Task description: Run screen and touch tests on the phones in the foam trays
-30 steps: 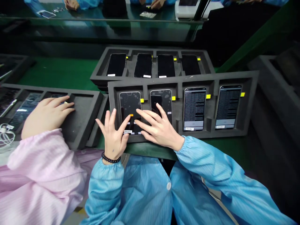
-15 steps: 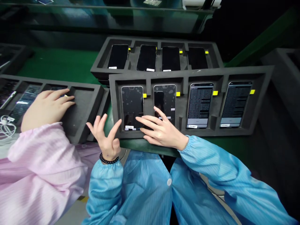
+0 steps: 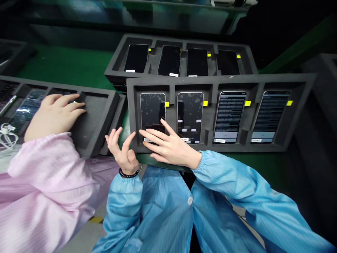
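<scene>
The right hand [image 3: 168,147] lies flat and spread over the near edge of a grey foam tray [image 3: 295,82], holding nothing; its fingertips rest on the lower end of the leftmost phone [image 3: 152,110], which sits upright in the tray's first slot; just right of the fingers, in the second slot, stands a second phone [image 3: 190,116] with pale stickers on its dark glass; farther right of the hand two lit phones [image 3: 229,116] show rows of small text, each in its own slot with a yellow tab beside it; the left hand [image 3: 122,151] hangs just left of the tray's corner, fingers loosely spread and curled, empty, touching nothing that can be made out; a black bead bracelet [image 3: 128,173] circles its wrist; beyond both hands a second foam tray [image 3: 116,66] holds four dark phones side by side on the green desk [image 3: 65,66]; well left of the left hand, a co-worker's hand [image 3: 54,114] in a pink sleeve [image 3: 44,165] rests open on a third foam tray [image 3: 105,105]; a white cable [image 3: 6,135] lies coiled near that sleeve.
</scene>
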Action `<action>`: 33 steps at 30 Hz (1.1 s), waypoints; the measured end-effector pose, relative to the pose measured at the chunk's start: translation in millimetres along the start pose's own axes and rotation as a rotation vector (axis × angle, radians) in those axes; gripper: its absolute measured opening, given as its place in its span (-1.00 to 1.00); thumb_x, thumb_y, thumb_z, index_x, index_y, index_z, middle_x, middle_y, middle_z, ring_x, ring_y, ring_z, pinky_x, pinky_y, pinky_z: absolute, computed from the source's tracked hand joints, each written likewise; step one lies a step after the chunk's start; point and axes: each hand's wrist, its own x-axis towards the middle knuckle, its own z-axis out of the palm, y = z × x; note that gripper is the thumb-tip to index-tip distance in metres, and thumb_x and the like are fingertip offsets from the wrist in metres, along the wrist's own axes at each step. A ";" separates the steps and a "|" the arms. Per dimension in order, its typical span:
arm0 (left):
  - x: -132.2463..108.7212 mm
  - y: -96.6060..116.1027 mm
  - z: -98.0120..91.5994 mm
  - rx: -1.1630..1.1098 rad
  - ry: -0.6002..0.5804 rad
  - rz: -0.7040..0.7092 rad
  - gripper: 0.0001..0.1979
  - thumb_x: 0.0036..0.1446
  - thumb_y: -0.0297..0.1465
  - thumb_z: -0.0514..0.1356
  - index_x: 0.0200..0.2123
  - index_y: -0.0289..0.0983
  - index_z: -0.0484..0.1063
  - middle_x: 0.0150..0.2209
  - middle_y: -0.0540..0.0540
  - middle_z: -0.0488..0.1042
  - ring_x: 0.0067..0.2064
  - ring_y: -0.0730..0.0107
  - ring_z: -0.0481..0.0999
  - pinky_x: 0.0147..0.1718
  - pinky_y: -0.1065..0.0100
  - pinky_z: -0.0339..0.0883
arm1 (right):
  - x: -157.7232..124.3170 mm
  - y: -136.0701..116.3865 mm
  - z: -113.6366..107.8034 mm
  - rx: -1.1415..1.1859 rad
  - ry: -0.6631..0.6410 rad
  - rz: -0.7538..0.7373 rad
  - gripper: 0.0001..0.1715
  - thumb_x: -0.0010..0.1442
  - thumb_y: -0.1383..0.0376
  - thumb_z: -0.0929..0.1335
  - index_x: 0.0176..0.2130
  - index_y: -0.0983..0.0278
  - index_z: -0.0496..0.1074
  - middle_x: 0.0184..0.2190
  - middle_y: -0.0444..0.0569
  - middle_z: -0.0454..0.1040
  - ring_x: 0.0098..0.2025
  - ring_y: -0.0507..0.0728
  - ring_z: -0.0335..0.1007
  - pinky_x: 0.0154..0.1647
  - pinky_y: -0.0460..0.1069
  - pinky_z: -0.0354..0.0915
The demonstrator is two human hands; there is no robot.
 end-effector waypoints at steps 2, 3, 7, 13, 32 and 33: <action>-1.0 -0.2 0.1 -0.002 0.015 0.005 -0.51 0.36 -0.24 -0.23 0.10 -0.11 0.40 0.30 -0.08 0.22 0.37 0.01 0.18 0.38 -0.15 -0.01 | -5.8 -0.2 -4.1 -0.001 0.052 0.006 -0.63 0.38 0.22 0.25 0.07 0.31 0.45 0.34 0.12 0.27 0.30 0.18 0.28 0.44 0.40 0.02; -1.4 0.1 0.1 -0.008 0.025 0.007 -0.50 0.36 -0.23 -0.23 0.08 -0.12 0.42 0.29 -0.09 0.24 0.37 0.00 0.19 0.38 -0.16 -0.01 | -10.5 0.2 -6.9 -0.003 0.083 0.014 -0.66 0.38 0.24 0.25 0.03 0.30 0.48 0.32 0.10 0.31 0.27 0.17 0.31 0.44 0.38 0.01; -1.2 4.7 -2.4 -0.073 0.054 0.034 -0.51 0.35 -0.21 -0.20 0.06 -0.11 0.46 0.28 -0.07 0.26 0.35 -0.02 0.22 0.38 -0.21 -0.05 | -33.1 2.3 -18.2 -0.031 0.153 0.066 -0.73 0.36 0.26 0.26 -0.14 0.25 0.54 0.23 0.04 0.43 0.17 0.15 0.40 0.45 0.33 0.01; 13.0 30.1 -6.3 -0.234 -0.132 0.149 -0.47 0.38 -0.12 -0.20 0.18 0.01 0.44 0.41 0.01 0.09 0.43 -0.06 0.04 0.42 -0.25 -0.30 | -68.4 10.0 -32.2 -0.077 0.285 0.242 -0.73 0.32 0.28 0.29 -0.08 0.23 0.54 0.16 0.03 0.50 0.11 0.19 0.42 0.42 0.32 0.03; 44.3 85.3 23.5 -0.260 -0.346 0.345 -0.46 0.36 -0.04 -0.16 0.29 0.04 0.29 0.48 -0.07 -0.10 0.48 -0.10 -0.14 0.37 -0.29 -0.53 | -113.4 22.1 -35.4 -0.151 0.220 0.482 -0.64 0.31 0.24 0.34 0.08 0.15 0.48 0.29 0.01 0.35 0.21 0.24 0.31 0.46 0.36 -0.11; 43.3 84.8 22.8 -0.271 -0.360 0.372 -0.47 0.36 -0.04 -0.14 0.28 0.04 0.31 0.48 -0.06 -0.08 0.48 -0.10 -0.12 0.37 -0.30 -0.53 | -114.9 21.8 -35.9 -0.147 0.224 0.481 -0.66 0.32 0.24 0.33 0.07 0.14 0.49 0.29 0.00 0.36 0.21 0.24 0.31 0.45 0.36 -0.09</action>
